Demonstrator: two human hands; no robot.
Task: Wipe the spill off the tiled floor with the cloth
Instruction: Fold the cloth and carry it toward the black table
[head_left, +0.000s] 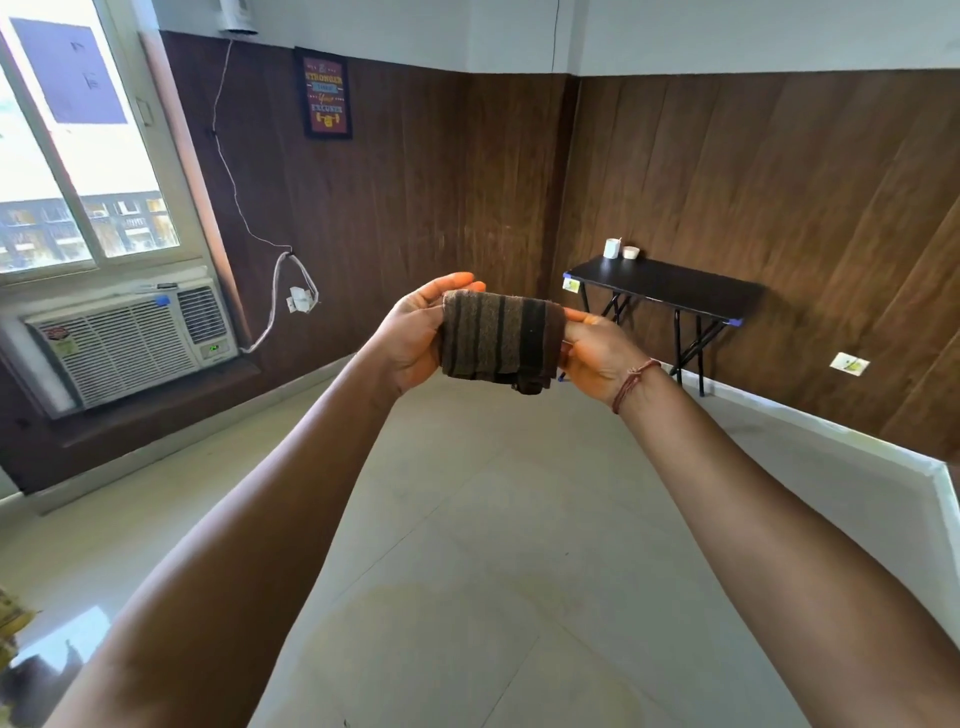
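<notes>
One pale tiled floor (467, 493) fills my view, with a faint yellowish spill (441, 649) at six o'clock. Above it, at centre, I see the folded striped cloth (498, 338), left hand (410, 338) holding its nine o'clock end, right hand (597, 353) its three o'clock end.

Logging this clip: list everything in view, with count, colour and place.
cloth: 1, brown striped, folded, held up mid-frame
floor: 1, pale tiles
spill: 1, faint yellowish, on floor, foreground
table: 1, black, right wall
cups: 2, white, on table's far corner
window: 1, white frame, left
air conditioner: 1, white, under window
poster: 1, dark framed, back wall
left hand: 1, holds cloth's left end
right hand: 1, grips cloth's right end
</notes>
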